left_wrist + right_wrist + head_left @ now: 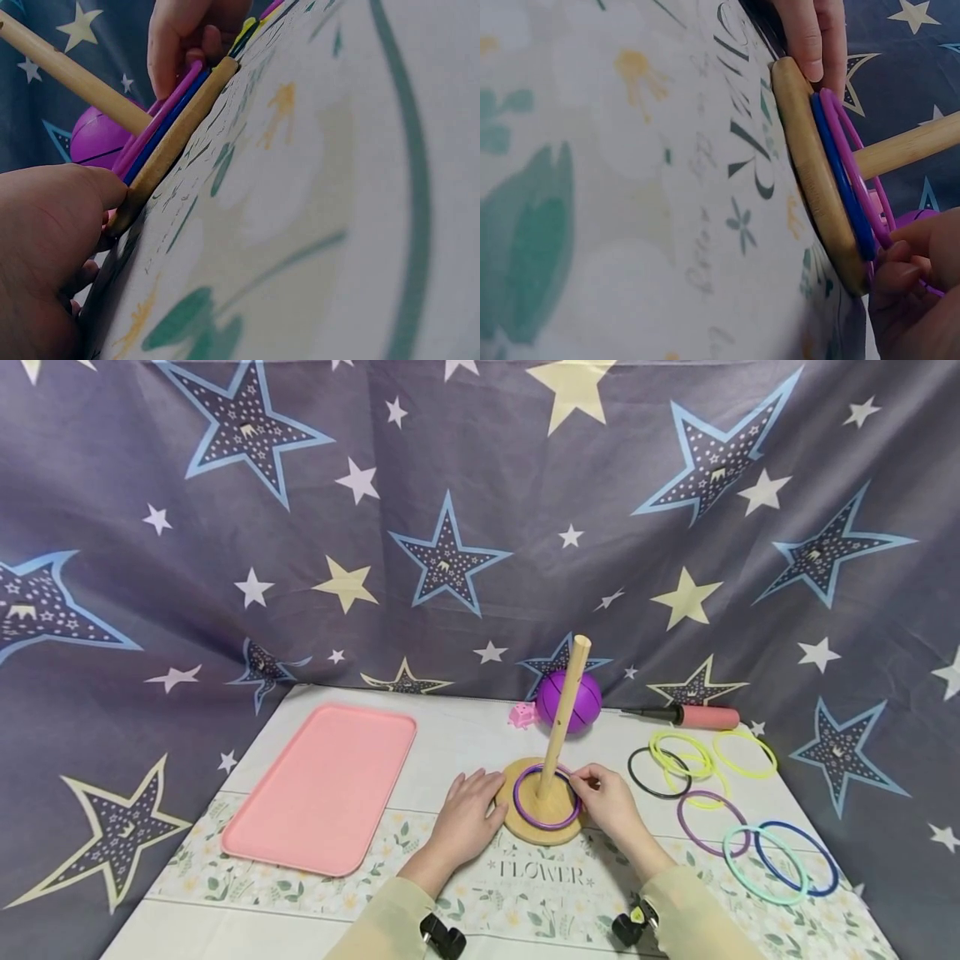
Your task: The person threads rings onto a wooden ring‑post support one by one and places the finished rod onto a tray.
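Note:
A round wooden base [525, 833] with an upright wooden peg [566, 710] stands mid-table. Around the peg, a blue ring [840, 176] lies on the base, and a purple ring [849, 156] sits just above it, slightly tilted. My right hand [611, 802] pinches the purple ring at its right side between thumb and fingertips. At the base's left edge rests my left hand [467, 820], its fingers fairly straight and touching the wood. The left wrist view shows the left thumb [101, 187] against the rim of the base.
A pink tray [322, 789] lies at the left. Several loose rings, including a black ring [633, 775] and a mint ring [765, 897], spread over the right side. Behind the peg are a purple ball [588, 697], a small pink object [522, 716] and a hand pump [705, 717].

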Available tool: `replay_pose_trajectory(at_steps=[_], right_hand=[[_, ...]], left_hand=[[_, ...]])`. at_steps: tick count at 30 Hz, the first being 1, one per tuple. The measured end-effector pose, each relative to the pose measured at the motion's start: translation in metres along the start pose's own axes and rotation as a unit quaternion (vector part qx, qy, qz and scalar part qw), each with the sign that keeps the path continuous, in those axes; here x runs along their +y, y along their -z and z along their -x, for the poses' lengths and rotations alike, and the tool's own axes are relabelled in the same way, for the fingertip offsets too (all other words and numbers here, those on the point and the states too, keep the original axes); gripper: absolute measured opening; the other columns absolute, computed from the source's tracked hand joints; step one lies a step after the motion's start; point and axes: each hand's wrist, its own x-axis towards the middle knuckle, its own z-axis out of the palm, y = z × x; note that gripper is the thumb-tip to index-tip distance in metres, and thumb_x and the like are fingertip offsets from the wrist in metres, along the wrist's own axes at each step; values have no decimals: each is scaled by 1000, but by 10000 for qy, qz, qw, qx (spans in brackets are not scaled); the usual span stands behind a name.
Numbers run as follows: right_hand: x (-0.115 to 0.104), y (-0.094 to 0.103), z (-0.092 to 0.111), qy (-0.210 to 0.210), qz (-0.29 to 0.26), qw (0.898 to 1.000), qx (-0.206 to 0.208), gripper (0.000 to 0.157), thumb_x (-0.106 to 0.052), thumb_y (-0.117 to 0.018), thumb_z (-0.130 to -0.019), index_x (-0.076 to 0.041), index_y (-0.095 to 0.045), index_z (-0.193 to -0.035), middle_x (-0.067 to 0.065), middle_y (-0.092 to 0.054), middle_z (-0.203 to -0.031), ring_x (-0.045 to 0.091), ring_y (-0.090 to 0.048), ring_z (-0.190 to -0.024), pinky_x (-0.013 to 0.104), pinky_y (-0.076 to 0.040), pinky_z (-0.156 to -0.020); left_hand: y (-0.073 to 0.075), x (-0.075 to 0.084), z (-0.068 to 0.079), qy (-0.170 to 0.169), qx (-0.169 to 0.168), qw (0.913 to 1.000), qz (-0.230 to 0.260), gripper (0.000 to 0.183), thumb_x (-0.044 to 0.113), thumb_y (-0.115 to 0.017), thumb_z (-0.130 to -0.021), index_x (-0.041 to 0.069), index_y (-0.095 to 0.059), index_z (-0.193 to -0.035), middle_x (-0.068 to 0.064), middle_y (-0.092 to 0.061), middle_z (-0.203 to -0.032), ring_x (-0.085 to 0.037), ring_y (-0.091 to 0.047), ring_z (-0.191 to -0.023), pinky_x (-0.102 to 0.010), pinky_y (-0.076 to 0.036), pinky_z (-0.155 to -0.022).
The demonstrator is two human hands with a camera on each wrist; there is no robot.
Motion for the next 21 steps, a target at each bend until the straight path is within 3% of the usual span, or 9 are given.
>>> replay_pose_trajectory(at_steps=[13, 21], right_hand=[[0, -7, -3, 2, 332, 9993, 167, 8, -10, -75, -101, -5, -77, -95, 2, -70, -80, 15, -59, -71, 26, -49, -62], [-1, -6, -2, -9, 320, 9995, 26, 5, -8, -75, -101, -5, -75, -97, 1, -67, -80, 13, -59, -66, 25, -50, -57]], left_hand=[[1, 0, 2, 49, -53, 10000, 68, 53, 29, -65, -111, 4, -59, -158, -13, -59, -161, -39, -44, -157, -62, -20, -134], [-2, 0, 1, 79, -43, 9999, 71, 53, 28, -65, -111, 5, -59, -158, -13, -59, -161, -38, -43, -158, -62, -19, -134]])
